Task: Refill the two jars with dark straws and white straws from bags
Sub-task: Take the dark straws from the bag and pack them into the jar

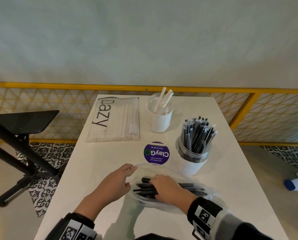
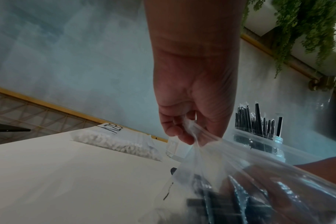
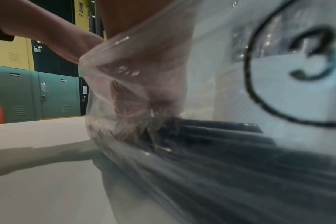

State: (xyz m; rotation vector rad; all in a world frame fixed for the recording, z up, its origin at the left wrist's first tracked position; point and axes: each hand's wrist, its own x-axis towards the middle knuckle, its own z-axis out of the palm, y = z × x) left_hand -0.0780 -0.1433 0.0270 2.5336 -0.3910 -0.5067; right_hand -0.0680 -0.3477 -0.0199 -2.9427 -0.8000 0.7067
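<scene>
A clear plastic bag [image 1: 212,191] of dark straws [image 1: 191,188] lies at the near middle of the white table [image 1: 85,172]. My left hand [image 1: 117,181] pinches the bag's open edge [image 2: 199,136] and holds it up. My right hand [image 1: 167,189] is inside the bag, its fingers curled round a bundle of dark straws [image 3: 211,131]. At the right stands a jar [image 1: 193,153] packed with wrapped dark straws [image 2: 257,119]. Farther back, a second jar [image 1: 159,113] holds two white straws [image 1: 163,97]. A bag of white straws [image 1: 113,116] lies at the back left.
A round purple sticker [image 1: 156,153] marks the table between the jars and the bag. A black stool [image 1: 21,135] stands to the left of the table. A yellow lattice railing [image 1: 266,115] runs behind the table.
</scene>
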